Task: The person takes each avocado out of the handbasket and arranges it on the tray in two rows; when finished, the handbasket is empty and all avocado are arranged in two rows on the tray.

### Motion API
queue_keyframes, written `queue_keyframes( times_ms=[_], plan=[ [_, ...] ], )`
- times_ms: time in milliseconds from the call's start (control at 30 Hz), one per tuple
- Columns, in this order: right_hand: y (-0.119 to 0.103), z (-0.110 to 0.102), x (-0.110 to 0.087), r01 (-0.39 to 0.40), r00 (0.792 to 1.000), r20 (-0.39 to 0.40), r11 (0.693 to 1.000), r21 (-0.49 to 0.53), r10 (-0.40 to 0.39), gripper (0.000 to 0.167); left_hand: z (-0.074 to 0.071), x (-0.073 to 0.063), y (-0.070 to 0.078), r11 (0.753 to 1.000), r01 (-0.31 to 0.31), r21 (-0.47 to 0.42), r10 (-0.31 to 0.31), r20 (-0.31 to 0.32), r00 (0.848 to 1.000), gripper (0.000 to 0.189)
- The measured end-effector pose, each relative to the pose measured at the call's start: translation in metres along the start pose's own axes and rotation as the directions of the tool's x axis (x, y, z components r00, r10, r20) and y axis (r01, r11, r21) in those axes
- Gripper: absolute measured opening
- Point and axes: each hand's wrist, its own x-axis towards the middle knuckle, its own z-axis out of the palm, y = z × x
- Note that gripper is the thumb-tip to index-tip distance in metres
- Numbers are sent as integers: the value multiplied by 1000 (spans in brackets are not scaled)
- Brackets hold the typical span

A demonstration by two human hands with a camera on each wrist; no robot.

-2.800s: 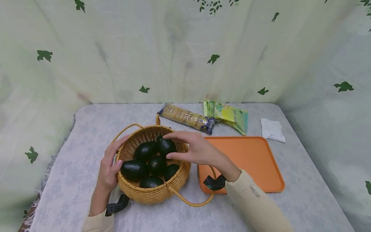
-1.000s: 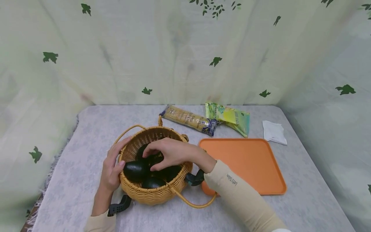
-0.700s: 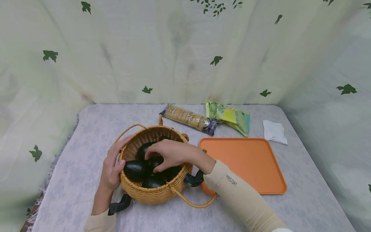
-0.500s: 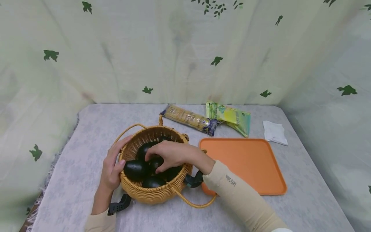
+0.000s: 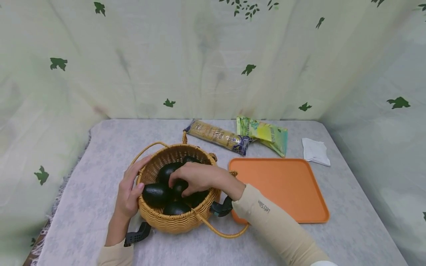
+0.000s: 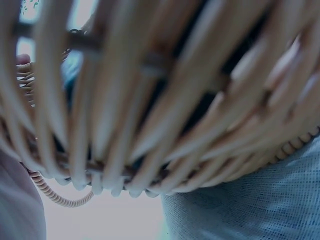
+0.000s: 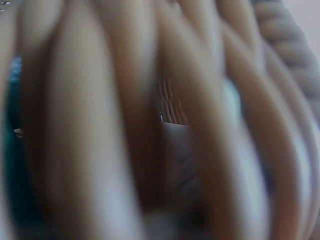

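Observation:
A round wicker basket [image 5: 176,225] holds several dark, glossy avocados [image 5: 155,195]. With its thumb at the rim and its fingers along the outer wall, my left hand [image 5: 128,194] grips the basket's left side. Inside the basket, my right hand [image 5: 196,177] has its curled fingers and thumb on either side of the middle avocado [image 5: 178,187], pinching it; the fingertips are partly hidden. In the left wrist view, the basket's weave [image 6: 150,100] fills most of the picture. Blurred wicker strands [image 7: 90,125] cover nearly all of the right wrist view.
An orange tray [image 5: 279,188] lies right of the basket, under one loose basket handle [image 5: 226,235]. Behind are a pack of dry noodles [image 5: 217,136] and a green-yellow packet [image 5: 263,133]. A white packet [image 5: 316,151] lies at right. Patterned curtains stand behind and at both sides.
My right hand has moved left and down, from the avocado at the back right to the middle one, with its fingers now closer together. My left hand stays on the basket rim.

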Motion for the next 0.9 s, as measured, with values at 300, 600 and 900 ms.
queue_keyframes(
  times_ms=[300, 600, 900],
  plan=[
    [0, 1, -2, 22, 998, -64, 1000, 1, -22, 35, 0, -1, -2, 1000, -17, 8, 17, -4, 1000, 55],
    [-2, 1, -5, 32, 994, -108, 999, 7, -31, 35, 0, -1, -1, 1000, -11, 4, 11, -5, 1000, 56],
    [-7, -2, -12, 62, 987, -149, 998, 22, -58, 36, 0, -1, -2, 1000, 3, 12, -3, -2, 1000, 55]
  ],
)
